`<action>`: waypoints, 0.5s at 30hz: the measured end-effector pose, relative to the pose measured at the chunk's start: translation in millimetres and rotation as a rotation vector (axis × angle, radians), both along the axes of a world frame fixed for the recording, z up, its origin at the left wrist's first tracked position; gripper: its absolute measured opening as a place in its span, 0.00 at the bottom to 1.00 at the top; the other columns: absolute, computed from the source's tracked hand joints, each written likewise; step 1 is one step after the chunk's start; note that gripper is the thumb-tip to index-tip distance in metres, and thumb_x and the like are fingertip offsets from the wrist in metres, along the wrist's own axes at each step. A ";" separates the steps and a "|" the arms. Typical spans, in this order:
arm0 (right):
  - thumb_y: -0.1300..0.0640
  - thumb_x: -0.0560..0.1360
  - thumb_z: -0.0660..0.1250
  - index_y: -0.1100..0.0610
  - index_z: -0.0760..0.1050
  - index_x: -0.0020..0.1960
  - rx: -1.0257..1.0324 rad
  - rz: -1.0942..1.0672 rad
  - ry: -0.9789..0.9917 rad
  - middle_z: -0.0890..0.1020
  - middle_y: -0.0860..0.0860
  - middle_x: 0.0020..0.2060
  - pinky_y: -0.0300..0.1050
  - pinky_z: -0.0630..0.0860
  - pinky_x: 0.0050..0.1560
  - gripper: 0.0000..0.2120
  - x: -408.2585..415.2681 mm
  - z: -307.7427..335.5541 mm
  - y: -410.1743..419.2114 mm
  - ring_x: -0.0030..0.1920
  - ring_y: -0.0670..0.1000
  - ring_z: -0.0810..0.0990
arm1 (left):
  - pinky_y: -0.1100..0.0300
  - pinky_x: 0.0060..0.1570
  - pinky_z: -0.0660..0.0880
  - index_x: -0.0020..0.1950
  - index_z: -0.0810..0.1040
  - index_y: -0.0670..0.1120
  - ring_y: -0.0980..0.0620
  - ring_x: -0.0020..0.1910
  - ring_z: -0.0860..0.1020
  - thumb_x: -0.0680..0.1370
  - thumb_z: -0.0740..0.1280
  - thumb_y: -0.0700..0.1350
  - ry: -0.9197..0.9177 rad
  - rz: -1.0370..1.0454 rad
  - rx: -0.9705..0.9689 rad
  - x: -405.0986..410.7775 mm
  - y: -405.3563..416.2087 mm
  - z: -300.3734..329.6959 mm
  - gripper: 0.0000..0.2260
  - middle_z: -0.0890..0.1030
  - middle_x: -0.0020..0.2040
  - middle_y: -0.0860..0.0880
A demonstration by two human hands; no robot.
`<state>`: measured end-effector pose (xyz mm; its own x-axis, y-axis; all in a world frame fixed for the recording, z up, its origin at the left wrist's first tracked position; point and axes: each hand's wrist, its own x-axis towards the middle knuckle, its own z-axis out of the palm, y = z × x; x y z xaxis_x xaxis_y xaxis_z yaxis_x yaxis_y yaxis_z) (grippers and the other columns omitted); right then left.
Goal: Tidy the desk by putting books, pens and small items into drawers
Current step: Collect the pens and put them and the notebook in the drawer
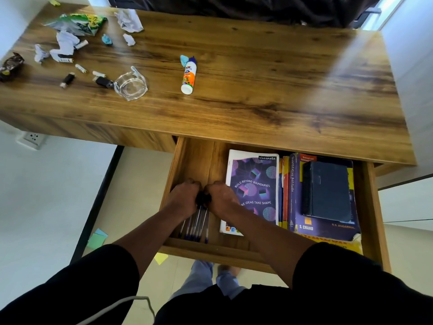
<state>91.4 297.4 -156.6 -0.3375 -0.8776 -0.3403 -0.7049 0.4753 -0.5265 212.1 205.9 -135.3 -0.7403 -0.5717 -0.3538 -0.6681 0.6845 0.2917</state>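
The wooden drawer [194,158] under the desk stands pulled out. In its left part my left hand [184,197] and my right hand [221,198] both grip the capped ends of a bundle of blue pens [196,225], whose barrels point toward me. Right of my hands lies a purple notebook [254,181], then a stack of books [325,227] with a dark blue book [326,191] on top. On the desk top [257,73] lie a glue bottle [188,76], a glass ashtray [131,84] and small batteries and clips [80,68].
Crumpled papers [128,19], a green wrapper [79,23] and a dark wrapper [10,65] litter the desk's far left. Sticky notes [97,239] lie on the floor. A wall socket [32,138] is at the left. White walls flank the desk.
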 end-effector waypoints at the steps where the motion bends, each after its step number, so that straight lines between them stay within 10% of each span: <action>1: 0.59 0.76 0.73 0.56 0.82 0.59 0.001 0.002 0.003 0.81 0.57 0.55 0.50 0.82 0.53 0.11 -0.2 -0.2 -0.1 0.53 0.59 0.82 | 0.52 0.54 0.81 0.61 0.80 0.47 0.48 0.54 0.81 0.74 0.74 0.39 -0.001 -0.007 -0.001 0.4 0.4 -0.1 0.16 0.78 0.58 0.48; 15: 0.57 0.77 0.72 0.57 0.81 0.56 -0.010 0.007 0.019 0.82 0.58 0.53 0.53 0.82 0.53 0.09 -2.7 -4.0 -3.0 0.52 0.60 0.82 | 0.52 0.57 0.80 0.64 0.79 0.50 0.48 0.58 0.79 0.71 0.78 0.44 -0.020 -0.060 0.036 1.2 -2.4 0.7 0.22 0.75 0.64 0.50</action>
